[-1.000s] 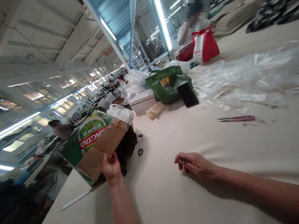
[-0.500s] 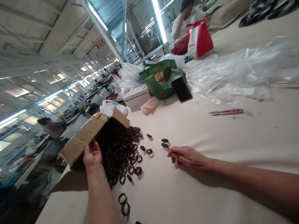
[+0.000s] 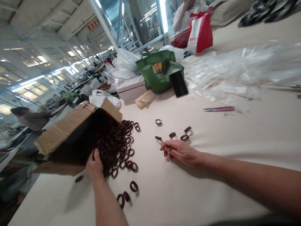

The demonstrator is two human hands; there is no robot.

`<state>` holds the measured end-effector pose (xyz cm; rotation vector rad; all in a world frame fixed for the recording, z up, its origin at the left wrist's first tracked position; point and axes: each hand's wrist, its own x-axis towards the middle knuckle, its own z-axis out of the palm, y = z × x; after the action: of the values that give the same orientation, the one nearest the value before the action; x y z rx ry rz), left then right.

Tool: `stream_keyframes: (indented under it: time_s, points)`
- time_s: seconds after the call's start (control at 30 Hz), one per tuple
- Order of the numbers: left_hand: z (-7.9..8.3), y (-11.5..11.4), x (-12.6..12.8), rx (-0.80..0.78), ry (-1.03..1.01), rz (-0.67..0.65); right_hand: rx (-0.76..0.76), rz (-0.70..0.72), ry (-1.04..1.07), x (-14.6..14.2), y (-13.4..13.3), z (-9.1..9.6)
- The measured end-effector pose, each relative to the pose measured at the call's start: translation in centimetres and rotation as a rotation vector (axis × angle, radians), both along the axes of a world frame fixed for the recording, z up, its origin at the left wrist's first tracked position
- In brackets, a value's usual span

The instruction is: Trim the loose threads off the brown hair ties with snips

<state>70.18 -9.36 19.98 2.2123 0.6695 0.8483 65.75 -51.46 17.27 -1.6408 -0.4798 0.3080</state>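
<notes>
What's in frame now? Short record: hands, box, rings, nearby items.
left hand: at the box mouth, against the pile; grip unclear
right hand: holding a thin pointed tool
cardboard box: open, on its side
dark rings: piled at box mouth, several loose near right hand
pink-handled snips: on table
green bag: upright, behind black phone

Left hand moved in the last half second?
Yes. Against the phone by the green bag, the left hand has shifted down the view, from the carton's flap to beside the brown rings.
</notes>
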Motion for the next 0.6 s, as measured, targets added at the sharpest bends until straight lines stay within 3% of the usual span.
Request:
stream_keyframes:
  time_s: [0.27,0.4,0.5,0.6]
  points:
    - [-0.3,-8.4,3.7,0.007,-0.099,-0.279,0.038,-0.019,0.039,-0.2,0.0,0.4]
    - [0.0,-13.7,3.7,-0.021,-0.113,-0.495,0.086,-0.043,0.037,-0.1,0.0,0.1]
    - [0.4,-17.3,2.2,-0.205,-0.052,-0.706,0.087,-0.036,0.025,-0.1,-0.1,0.1]
    - [1.2,-19.1,0.1,-0.433,0.075,-0.841,0.077,-0.037,0.003,0.0,-0.1,0.2]
